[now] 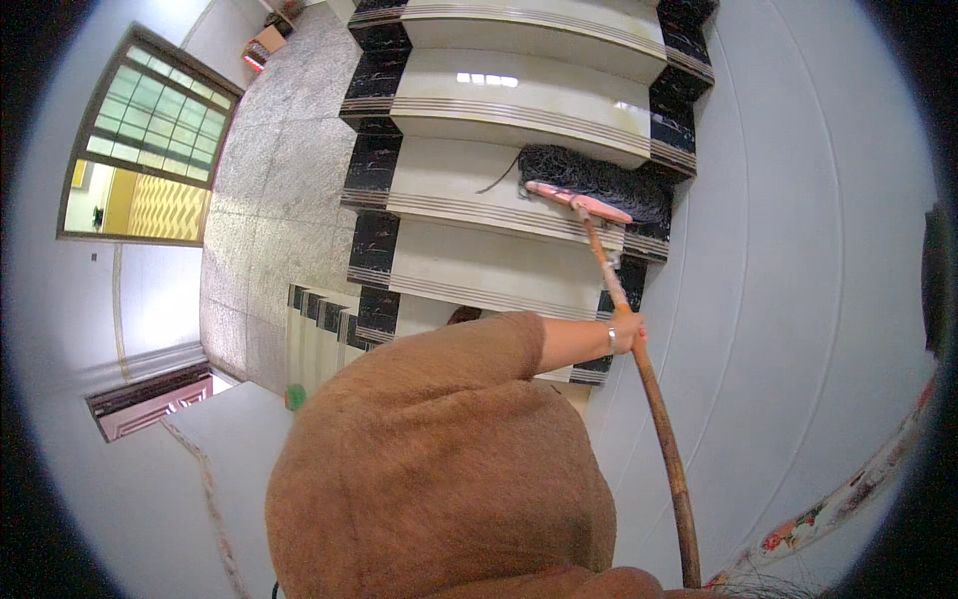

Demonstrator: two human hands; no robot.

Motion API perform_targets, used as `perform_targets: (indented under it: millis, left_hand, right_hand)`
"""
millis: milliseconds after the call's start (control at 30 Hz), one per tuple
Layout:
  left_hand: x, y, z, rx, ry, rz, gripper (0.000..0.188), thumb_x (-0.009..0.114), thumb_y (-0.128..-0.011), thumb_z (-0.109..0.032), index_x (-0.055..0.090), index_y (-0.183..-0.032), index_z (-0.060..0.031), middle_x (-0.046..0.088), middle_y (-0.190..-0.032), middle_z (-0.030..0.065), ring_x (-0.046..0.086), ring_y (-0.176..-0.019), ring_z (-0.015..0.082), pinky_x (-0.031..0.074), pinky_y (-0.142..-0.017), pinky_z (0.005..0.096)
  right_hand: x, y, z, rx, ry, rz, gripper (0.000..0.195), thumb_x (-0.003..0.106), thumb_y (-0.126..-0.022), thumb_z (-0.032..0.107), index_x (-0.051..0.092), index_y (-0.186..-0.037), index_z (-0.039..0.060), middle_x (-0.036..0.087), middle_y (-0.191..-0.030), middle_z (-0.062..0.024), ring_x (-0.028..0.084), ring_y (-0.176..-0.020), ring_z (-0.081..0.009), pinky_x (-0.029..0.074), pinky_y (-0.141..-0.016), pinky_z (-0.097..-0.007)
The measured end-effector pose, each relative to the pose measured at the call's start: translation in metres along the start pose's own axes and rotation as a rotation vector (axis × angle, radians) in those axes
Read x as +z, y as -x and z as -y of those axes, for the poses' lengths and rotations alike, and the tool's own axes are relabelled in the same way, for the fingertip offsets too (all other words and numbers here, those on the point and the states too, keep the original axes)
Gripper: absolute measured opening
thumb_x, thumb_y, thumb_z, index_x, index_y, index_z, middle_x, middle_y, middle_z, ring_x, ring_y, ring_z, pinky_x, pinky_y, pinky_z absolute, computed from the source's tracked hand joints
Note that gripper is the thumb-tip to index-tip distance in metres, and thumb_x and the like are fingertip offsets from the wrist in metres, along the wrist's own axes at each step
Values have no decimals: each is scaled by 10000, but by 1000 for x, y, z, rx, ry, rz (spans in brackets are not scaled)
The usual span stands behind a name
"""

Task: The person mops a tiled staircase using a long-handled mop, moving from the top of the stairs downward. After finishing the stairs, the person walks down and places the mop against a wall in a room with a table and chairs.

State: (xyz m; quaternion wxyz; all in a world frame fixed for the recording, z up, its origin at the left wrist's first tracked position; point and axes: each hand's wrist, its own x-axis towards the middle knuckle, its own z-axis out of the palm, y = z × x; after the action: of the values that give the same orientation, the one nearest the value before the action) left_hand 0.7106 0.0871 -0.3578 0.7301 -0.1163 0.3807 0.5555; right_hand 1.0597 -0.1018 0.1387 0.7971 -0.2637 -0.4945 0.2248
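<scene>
My left hand grips the wooden handle of a mop about midway along, with a light band around the wrist. The handle slants up to a pink mop head clamp. Dark grey mop strands lie on a stair tread at its right end, against the black side tiles. One loose strand trails left over the pale tread. My right hand is out of view; a brown sleeve shows at the bottom edge beside the handle. My brown sweater hides the lower steps.
Pale stairs with black tiled borders run down the middle. A white wall stands close on the right. On the left are a grey tiled floor and a barred window. A dark shoe shows partly above my sleeve.
</scene>
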Motion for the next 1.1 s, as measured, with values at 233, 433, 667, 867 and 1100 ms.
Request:
perform_targets:
  millis: [233, 433, 667, 867, 1100]
  left_hand:
    - [-53, 116, -101, 5, 350, -358, 111, 517, -811, -96, 413, -849, -82, 443, -616, 64, 464, -507, 204, 459, -463, 366]
    - [-120, 143, -147, 92, 401, -454, 128, 526, -817, -81, 401, -843, -72, 429, -595, 44, 456, -509, 185, 453, -470, 368]
    - [-187, 172, -199, 122, 279, -544, 132, 535, -824, -94, 406, -838, -72, 432, -588, 41, 453, -510, 175, 440, -469, 358]
    - [-287, 156, -214, 215, 350, -635, 126, 518, -829, -97, 396, -854, -73, 434, -592, 50, 457, -511, 180, 439, -462, 353]
    - [-241, 212, -260, 357, 341, -672, 102, 487, -837, -115, 392, -835, -79, 435, -606, 49, 443, -500, 173, 429, -452, 345]
  right_hand:
    - [-2, 26, -54, 221, -171, 10, 192, 447, -870, 254, 459, -801, 76, 361, -518, 17, 320, -375, -91, 286, -328, -205]
    - [-8, 58, -99, 405, -260, 60, 157, 463, -850, 264, 456, -801, 116, 364, -505, 33, 328, -388, -83, 303, -338, -203]
    - [92, 129, -132, 541, -240, -478, 243, 495, -835, 348, 467, -686, 158, 358, -464, 53, 328, -332, -61, 282, -287, -183]
    - [145, 163, -125, 631, -110, -271, 245, 401, -882, 173, 397, -652, 87, 255, -508, 35, 272, -417, -68, 265, -379, -196]
    - [164, 186, -133, 624, -176, -382, 246, 428, -888, 193, 404, -669, 83, 250, -524, 35, 260, -417, -64, 246, -374, -190]
